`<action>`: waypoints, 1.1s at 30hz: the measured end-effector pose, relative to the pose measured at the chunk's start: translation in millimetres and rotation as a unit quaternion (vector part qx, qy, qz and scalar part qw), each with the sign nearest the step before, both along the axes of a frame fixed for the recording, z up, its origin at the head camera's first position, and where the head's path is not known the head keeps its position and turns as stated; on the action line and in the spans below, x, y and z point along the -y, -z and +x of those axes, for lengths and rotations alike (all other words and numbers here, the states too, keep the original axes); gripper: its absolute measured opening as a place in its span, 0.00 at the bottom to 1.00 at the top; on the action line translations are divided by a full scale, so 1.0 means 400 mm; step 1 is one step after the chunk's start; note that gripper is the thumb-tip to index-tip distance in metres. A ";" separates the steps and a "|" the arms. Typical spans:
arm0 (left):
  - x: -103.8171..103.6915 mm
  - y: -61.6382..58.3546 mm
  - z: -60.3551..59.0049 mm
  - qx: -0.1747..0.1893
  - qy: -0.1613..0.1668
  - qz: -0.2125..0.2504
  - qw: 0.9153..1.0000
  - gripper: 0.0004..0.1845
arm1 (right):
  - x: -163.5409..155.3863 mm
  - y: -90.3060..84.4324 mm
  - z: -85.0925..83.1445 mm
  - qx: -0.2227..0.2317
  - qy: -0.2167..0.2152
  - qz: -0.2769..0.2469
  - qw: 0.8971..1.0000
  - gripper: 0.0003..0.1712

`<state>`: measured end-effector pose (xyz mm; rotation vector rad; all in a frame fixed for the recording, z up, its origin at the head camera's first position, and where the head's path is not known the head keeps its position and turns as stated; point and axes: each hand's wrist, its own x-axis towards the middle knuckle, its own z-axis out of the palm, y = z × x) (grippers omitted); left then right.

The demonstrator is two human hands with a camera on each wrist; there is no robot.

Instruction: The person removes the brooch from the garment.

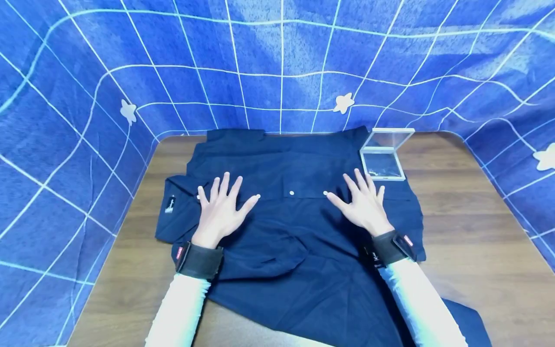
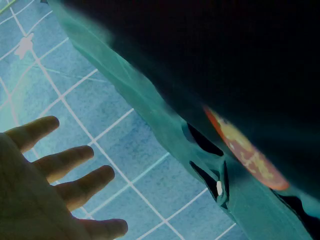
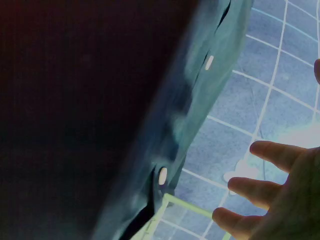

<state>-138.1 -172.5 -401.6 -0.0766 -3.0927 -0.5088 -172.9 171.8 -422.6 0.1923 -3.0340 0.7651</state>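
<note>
A dark navy shirt (image 1: pixel 277 226) with white buttons lies spread over the table, its collar (image 1: pixel 166 224) at the left. My left hand (image 1: pixel 221 212) is over the collar side, palm down, with fingers spread and holding nothing. Further right, my right hand (image 1: pixel 364 202) is spread the same way over the shirt, just left of a small hinged case. In the left wrist view, a gap separates my fingers (image 2: pixel 82 187) from the cloth. The right wrist view shows buttons (image 3: pixel 162 176) along the shirt, with my fingers (image 3: pixel 257 192) apart from it.
The small clear-windowed case (image 1: pixel 392 130) stands with its lid raised on the shirt's far right part. Wooden tabletop (image 1: pixel 468 212) shows around the shirt. A blue curtain (image 1: pixel 282 53) with white lines and stars hangs behind and at both sides.
</note>
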 end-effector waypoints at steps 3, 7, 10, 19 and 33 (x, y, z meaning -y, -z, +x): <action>0.009 0.003 0.004 0.003 0.000 -0.002 1.000 0.47 | 0.019 -0.006 0.000 -0.005 -0.011 0.002 1.000 0.51; 0.044 -0.004 0.015 0.006 -0.007 -0.010 1.000 0.46 | 0.088 -0.024 -0.011 -0.018 -0.047 0.009 0.999 0.49; 0.068 -0.007 0.024 0.010 -0.014 -0.012 1.000 0.46 | 0.148 -0.040 -0.013 -0.022 -0.076 0.012 0.997 0.48; 0.142 -0.002 0.061 0.014 -0.047 -0.019 0.999 0.45 | 0.317 -0.058 0.006 -0.029 -0.156 0.015 0.987 0.47; 0.244 -0.023 0.125 0.038 -0.061 -0.031 0.997 0.39 | 0.555 -0.070 0.044 -0.022 -0.267 0.042 0.963 0.47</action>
